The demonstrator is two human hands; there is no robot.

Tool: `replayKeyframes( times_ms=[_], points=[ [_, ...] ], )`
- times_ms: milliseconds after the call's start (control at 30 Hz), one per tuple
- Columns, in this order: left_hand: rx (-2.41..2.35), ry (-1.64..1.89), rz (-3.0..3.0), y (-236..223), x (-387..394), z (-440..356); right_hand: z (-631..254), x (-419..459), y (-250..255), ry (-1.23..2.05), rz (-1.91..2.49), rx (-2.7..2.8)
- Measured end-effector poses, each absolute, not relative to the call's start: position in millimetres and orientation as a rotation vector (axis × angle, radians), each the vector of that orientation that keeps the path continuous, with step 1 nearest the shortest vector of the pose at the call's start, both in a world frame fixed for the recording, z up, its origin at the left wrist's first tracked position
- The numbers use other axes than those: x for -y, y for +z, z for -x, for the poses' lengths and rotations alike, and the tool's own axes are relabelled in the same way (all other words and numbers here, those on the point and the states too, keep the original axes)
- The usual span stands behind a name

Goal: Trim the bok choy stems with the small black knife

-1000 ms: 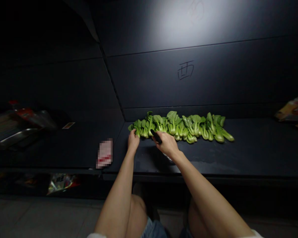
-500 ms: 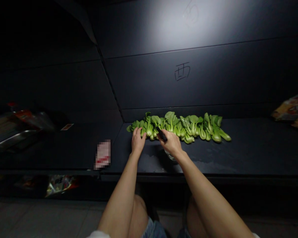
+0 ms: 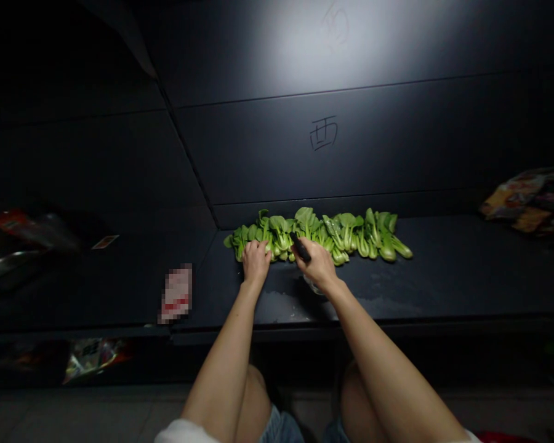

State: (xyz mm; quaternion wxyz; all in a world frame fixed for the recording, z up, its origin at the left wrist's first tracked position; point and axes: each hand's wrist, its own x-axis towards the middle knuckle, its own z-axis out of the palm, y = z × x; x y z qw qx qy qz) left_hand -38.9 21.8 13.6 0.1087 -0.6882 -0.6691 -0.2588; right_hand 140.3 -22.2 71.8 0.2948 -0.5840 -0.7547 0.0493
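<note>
A row of green bok choy point(image 3: 346, 234) lies on the dark shelf, leaves towards the back panel and pale stems towards me. My left hand point(image 3: 256, 264) is at the left part of the row, its fingers curled down over the stems of a bok choy point(image 3: 240, 247). My right hand point(image 3: 317, 266) grips a spray bottle point(image 3: 301, 248) with a black head pointing at the middle of the row. Below that hand a bit of the clear bottle shows; the rest is hidden.
Wet patches mark the shelf point(image 3: 378, 301) in front of the greens. Bagged goods point(image 3: 530, 200) lie at the right, and blurred packages point(image 3: 23, 231) at the far left. A blurred-out pink and red item point(image 3: 176, 294) is near the front edge. Behind rises a dark panel point(image 3: 258, 147) with a handwritten character.
The view has turned slightly right, so the shelf appears further left. Relative to the bok choy, both hands have shifted a little right. My left fingers have curled more over the stems.
</note>
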Motion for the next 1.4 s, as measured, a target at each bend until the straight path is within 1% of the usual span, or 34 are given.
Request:
replayKeyframes(
  times_ms=[333, 500, 767, 933, 1033, 1200, 1400],
  points=[
    [1.998, -0.957, 1.911, 15.8, -21.8, 34.6, -146.7, 22.0, 71.4, 0.129, 1.589, 1.975],
    [2.029, -0.908, 1.899, 16.1, -19.1, 32.3, -146.1, 25.0, 74.9, 0.151, 1.638, 2.042],
    [1.885, -0.958, 2.089, 15.3, -17.9, 24.0, -149.8, 26.2, 74.5, 0.142, 1.628, 2.047],
    [1.708, -0.835, 2.282, 16.9, -17.2, 13.3, -159.4, 26.0, 71.4, 0.158, 1.583, 2.007],
    [1.751, -0.791, 2.257, 17.9, -18.4, 9.5, -165.2, 27.1, 72.4, 0.168, 1.584, 1.99],
    [1.922, -0.975, 2.029, 18.9, -20.8, 10.8, -169.2, 28.3, 74.2, 0.163, 1.604, 1.978],
    [1.934, -1.11, 1.923, 18.9, -20.0, 12.8, -167.3, 29.0, 73.7, 0.154, 1.575, 2.025]
  ],
)
